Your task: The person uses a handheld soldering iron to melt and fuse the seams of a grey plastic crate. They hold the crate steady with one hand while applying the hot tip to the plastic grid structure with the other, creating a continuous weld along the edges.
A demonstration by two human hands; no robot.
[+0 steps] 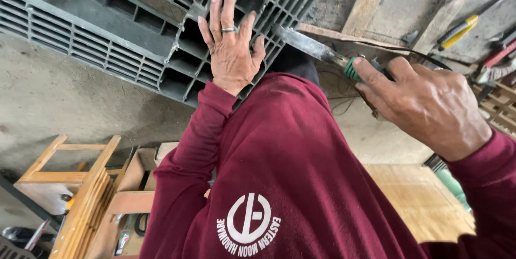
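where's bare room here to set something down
Bare concrete floor between the grey pallet and wooden frames; also the plywood sheet at lower right. Crowded: tools at upper right, frames at lower left.

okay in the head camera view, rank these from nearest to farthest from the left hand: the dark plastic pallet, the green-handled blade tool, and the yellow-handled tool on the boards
1. Dark plastic pallet: under the left hand, palm pressed on it.
2. Green-handled blade tool: just to its right, held by the right hand.
3. Yellow-handled tool: far upper right, on the boards.
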